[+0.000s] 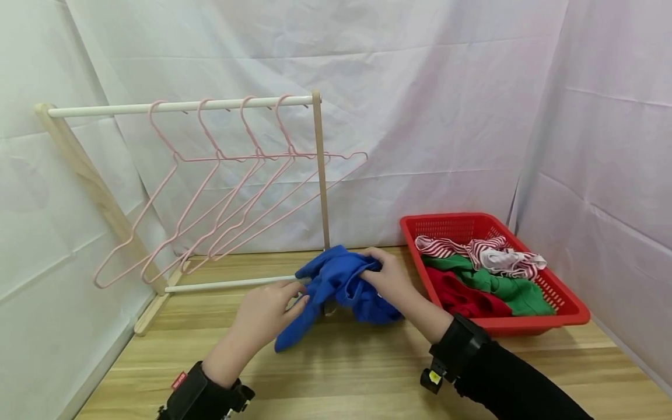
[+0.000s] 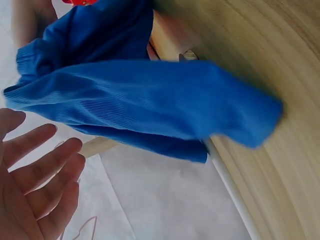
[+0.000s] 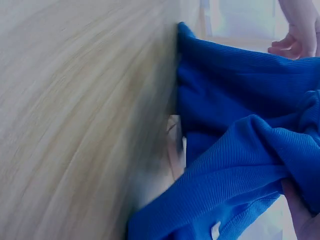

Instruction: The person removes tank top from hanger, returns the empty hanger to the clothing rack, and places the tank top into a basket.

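A bunched blue ribbed garment hangs over the table in front of the rack, its lower folds drooping toward the wood. My right hand grips it from the right side, with the fingertips buried in the cloth. On the other side, my left hand is beside the garment, fingers loosely spread and nothing held. In the left wrist view, the fingers of the left hand lie apart just below the blue cloth. A small white tag shows on the garment in the right wrist view.
A wooden rack with a white top rail stands at the left, carrying several pink hangers. At the right sits a red basket with a green cloth, a red cloth and red-striped cloth. White sheets surround the table.
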Demonstrator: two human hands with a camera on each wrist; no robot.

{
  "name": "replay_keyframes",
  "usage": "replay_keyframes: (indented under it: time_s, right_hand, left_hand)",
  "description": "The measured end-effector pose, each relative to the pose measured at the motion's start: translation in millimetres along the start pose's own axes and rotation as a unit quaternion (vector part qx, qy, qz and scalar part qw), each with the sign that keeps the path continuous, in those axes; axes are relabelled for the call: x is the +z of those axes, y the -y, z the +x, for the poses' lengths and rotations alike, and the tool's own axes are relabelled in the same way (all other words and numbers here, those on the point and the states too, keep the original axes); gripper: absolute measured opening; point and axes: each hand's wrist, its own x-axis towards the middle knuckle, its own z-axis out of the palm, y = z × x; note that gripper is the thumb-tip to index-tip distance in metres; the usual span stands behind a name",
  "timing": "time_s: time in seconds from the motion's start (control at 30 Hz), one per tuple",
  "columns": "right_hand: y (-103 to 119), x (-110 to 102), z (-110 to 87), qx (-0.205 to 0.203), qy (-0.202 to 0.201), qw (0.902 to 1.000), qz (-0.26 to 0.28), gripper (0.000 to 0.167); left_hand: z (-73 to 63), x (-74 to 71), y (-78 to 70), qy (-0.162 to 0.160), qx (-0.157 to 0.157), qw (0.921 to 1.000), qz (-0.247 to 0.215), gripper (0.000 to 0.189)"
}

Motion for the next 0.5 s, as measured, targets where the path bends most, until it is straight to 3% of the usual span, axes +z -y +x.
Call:
replay_keyframes:
  time_s: [0.17, 0.4, 0.5]
  right_hand:
    - [9.3, -9.0, -3.6, 0.004, -0.003, 0.9994, 0.034, 0.024]
    - [19.3, -26.2, -5.7, 0.007, -0.006, 0.9986, 0.051, 0.024]
    - [24.7, -35.9, -3.6, 0.007, -0.014, 0.9982, 0.058, 0.024]
  left_hand:
    - [4.7, -1.1, -2.8, 0.014, -0.006, 0.9999, -0.007, 0.013]
    - [16.4, -8.1, -3.7, -0.03, 0.012, 0.9993, -0.018, 0.008]
    - [23.0, -13.1, -5.4, -0.029, 0.01, 0.9993, -0.023, 0.01]
